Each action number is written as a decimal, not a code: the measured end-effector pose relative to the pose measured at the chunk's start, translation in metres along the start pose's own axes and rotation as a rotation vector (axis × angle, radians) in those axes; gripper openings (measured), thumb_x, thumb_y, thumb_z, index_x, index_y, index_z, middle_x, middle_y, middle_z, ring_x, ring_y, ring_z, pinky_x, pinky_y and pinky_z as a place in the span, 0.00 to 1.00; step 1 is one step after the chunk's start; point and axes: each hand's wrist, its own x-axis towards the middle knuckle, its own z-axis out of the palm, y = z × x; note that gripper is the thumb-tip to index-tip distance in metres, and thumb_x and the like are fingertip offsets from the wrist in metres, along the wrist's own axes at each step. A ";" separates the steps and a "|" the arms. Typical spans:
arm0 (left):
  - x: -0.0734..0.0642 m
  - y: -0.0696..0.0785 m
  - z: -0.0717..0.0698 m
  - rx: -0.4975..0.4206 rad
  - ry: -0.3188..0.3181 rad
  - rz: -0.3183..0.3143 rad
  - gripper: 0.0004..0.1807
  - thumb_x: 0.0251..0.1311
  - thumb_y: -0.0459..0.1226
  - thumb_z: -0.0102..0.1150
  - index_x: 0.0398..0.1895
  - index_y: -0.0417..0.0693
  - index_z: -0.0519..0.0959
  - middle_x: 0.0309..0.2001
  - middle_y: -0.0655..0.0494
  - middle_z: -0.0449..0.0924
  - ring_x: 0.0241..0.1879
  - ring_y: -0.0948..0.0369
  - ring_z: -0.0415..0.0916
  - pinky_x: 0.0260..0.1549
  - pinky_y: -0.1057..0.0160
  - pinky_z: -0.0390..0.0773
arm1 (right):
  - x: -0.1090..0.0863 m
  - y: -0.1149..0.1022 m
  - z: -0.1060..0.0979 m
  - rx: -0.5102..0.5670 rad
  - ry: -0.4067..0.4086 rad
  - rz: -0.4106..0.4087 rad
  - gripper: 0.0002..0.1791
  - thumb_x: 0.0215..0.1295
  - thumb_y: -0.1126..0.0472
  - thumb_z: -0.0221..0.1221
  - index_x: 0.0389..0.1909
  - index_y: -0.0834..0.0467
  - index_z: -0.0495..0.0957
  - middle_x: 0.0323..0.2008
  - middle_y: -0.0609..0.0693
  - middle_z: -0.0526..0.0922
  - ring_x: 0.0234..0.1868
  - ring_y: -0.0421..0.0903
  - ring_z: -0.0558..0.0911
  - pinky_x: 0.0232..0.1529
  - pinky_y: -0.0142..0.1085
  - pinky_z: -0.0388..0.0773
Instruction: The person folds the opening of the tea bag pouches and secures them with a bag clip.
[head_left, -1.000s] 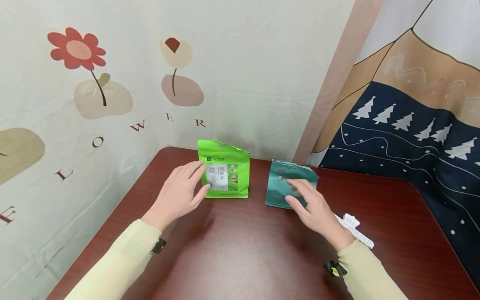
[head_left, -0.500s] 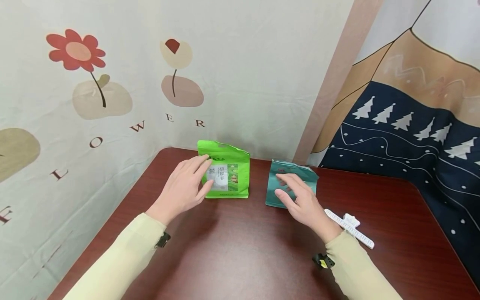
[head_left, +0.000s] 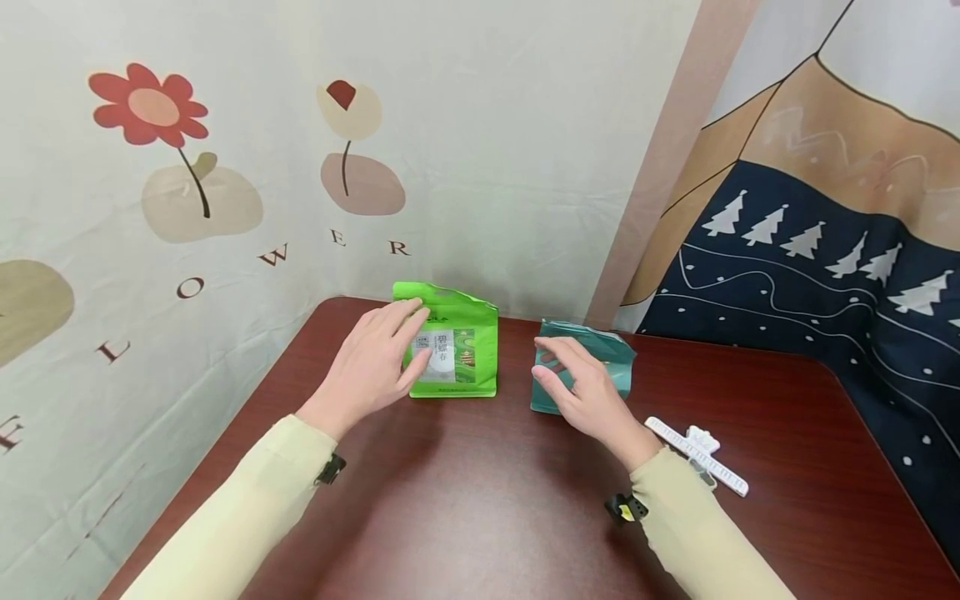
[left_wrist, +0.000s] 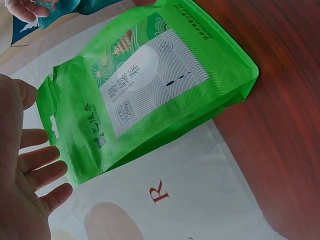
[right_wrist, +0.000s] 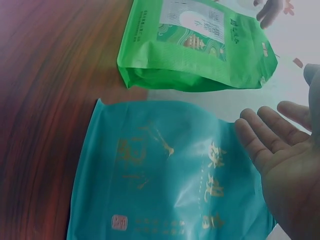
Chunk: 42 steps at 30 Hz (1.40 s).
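A bright green tea bag [head_left: 480, 350] stands upright near the table's back edge, with a pale label on its front. My left hand [head_left: 367, 358] is at its left side, fingers loosely extended, holding nothing; in the left wrist view the fingers [left_wrist: 45, 165] lie near the bag's top. To the right stands a teal tea bag [head_left: 618, 375] with gold lettering, plainer in the right wrist view. My right hand [head_left: 588, 396] hovers in front of it with relaxed fingers and an empty grasp. Whether either hand touches its bag, I cannot tell.
A white sealing clip [head_left: 697, 454] lies on the dark red wooden table [head_left: 465, 517], right of my right forearm. Behind the table hangs a pale printed curtain [head_left: 510, 150]; a navy one with white trees [head_left: 765, 225] covers the right.
My right hand has moved left across the teal bag, uncovering more of the white clip. The left hand has shifted slightly right and up over the green bag. Both bags stay put.
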 end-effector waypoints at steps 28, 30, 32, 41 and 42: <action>0.027 -0.002 -0.003 -0.001 0.002 -0.019 0.24 0.65 0.37 0.62 0.62 0.34 0.76 0.64 0.37 0.76 0.64 0.42 0.73 0.63 0.42 0.72 | 0.035 -0.012 0.026 0.090 0.028 0.048 0.22 0.75 0.61 0.60 0.66 0.63 0.75 0.59 0.58 0.80 0.54 0.52 0.84 0.54 0.50 0.82; 0.028 -0.003 -0.003 -0.001 0.003 -0.024 0.24 0.65 0.37 0.62 0.61 0.33 0.77 0.64 0.37 0.76 0.65 0.43 0.73 0.63 0.42 0.72 | 0.037 -0.013 0.027 0.098 0.029 0.065 0.22 0.76 0.60 0.60 0.66 0.62 0.75 0.60 0.58 0.79 0.54 0.51 0.84 0.55 0.49 0.82; 0.028 -0.004 -0.002 0.002 0.002 -0.031 0.24 0.65 0.37 0.62 0.61 0.34 0.77 0.64 0.37 0.76 0.65 0.43 0.72 0.62 0.42 0.72 | 0.039 -0.014 0.027 0.113 0.026 0.090 0.22 0.77 0.60 0.59 0.66 0.63 0.75 0.60 0.57 0.79 0.55 0.51 0.84 0.55 0.49 0.82; 0.033 -0.005 0.004 0.024 -0.008 -0.048 0.23 0.65 0.36 0.61 0.61 0.34 0.77 0.63 0.38 0.77 0.64 0.44 0.73 0.61 0.42 0.72 | 0.051 -0.014 0.035 0.135 0.015 0.136 0.23 0.77 0.60 0.57 0.68 0.65 0.73 0.61 0.60 0.77 0.54 0.54 0.84 0.56 0.48 0.82; 0.033 -0.005 0.004 0.026 -0.008 -0.051 0.23 0.65 0.36 0.61 0.61 0.34 0.77 0.63 0.39 0.77 0.64 0.45 0.73 0.61 0.42 0.72 | 0.052 -0.013 0.036 0.133 0.013 0.141 0.23 0.77 0.60 0.57 0.68 0.64 0.73 0.62 0.60 0.77 0.54 0.54 0.85 0.55 0.48 0.82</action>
